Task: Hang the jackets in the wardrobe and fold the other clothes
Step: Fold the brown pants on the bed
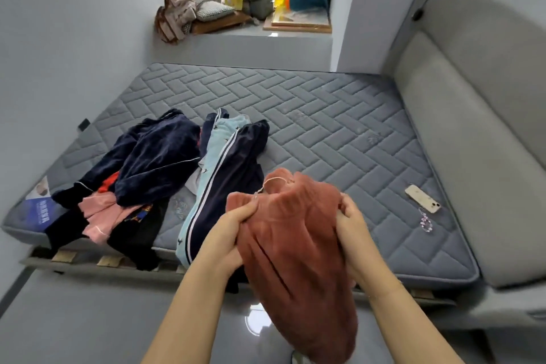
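Observation:
A rust-red fleece garment (pixel 295 251) with a pale drawstring hangs in front of me over the near edge of the mattress (pixel 339 139). My left hand (pixel 233 230) grips its waistband on the left side and my right hand (pixel 351 221) grips it on the right. On the mattress to the left lie a navy velvet jacket (pixel 156 156), light blue trousers with a navy striped side (pixel 218 174), a pink garment (pixel 103 213) and black clothes (pixel 133 230), all heaped and unfolded.
A phone (pixel 422 198) with a beaded strap lies on the right of the mattress beside the grey padded headboard (pixel 472 142). A window ledge (pixel 236 35) at the back carries pillows, bags and clutter. Glossy grey floor (pixel 88 319) is below me.

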